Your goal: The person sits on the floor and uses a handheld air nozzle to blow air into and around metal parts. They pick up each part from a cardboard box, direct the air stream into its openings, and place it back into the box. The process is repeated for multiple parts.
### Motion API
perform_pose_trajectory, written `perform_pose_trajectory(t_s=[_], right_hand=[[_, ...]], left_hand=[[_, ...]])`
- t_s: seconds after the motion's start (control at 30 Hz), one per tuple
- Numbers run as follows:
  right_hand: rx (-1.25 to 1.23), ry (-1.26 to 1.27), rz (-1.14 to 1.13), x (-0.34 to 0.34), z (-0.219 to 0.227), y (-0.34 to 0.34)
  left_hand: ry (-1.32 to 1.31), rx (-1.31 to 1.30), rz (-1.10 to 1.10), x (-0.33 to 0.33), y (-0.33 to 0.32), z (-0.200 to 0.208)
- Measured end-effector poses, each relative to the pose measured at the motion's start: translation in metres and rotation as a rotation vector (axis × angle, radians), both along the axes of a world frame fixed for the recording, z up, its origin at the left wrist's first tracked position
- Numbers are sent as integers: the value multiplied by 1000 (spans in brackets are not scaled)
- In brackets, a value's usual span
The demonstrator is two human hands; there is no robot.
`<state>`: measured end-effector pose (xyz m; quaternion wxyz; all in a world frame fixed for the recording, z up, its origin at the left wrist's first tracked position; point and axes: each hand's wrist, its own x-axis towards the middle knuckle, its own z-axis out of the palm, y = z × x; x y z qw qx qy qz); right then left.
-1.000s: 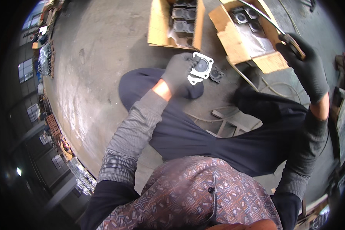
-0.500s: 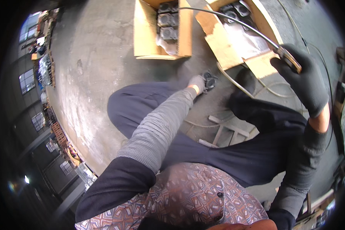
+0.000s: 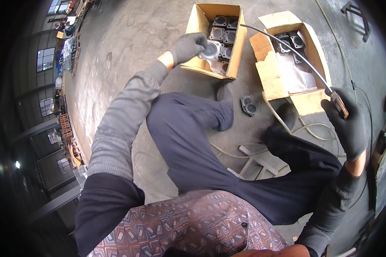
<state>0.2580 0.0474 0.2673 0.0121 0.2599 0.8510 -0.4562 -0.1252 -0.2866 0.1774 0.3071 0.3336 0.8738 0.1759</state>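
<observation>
One flanged metal part [image 3: 211, 50] with a round dark centre, blurred: in the air over the left edge of the parts carton [image 3: 199, 21], used below as landmark. Left hand [image 3: 188, 48], gloved: grip narrow, closed on the left edge of that part. One pale piece [image 3: 214, 65] just below the part; blurred, cannot tell whether part or liner.

Inside the landmark: about six dark flanged pieces [image 3: 229, 37] visible in two rows; nearest ones partly hidden, exact count uncertain.

Right hand [image 3: 347, 124], gloved, well to the right of the landmark and nearer the body: grip wrapped round one brown-handled tool [image 3: 339, 106]. Its single thin curved rod [image 3: 303, 59] runs back to the landmark's right rim; contact at the tip, cannot tell.

One loose casting [image 3: 248, 105] on the floor, on the body side of the landmark, slightly right.

One second carton [image 3: 323, 51], right of the landmark, flaps open: at least three dark castings [image 3: 297, 41], one whitish sheet [image 3: 299, 80].

Further toward the body from the landmark: one metal frame [image 3: 254, 166], on the floor [image 3: 158, 184] between two dark trouser legs [image 3: 186, 124].
</observation>
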Motion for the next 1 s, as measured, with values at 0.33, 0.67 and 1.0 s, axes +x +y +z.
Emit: perform_pose_trajectory(t_s=[0.33, 0.67, 1.0], right_hand=[[-23, -154, -17, -19, -17, 10], [-110, -300, -51, -34, -30, 14], [-102, -284, -27, -35, -29, 10]], left_hand=[[105, 130, 119, -49, 1, -198], [-15, 134, 383, -32, 26, -242], [114, 2, 289, -22, 25, -230]])
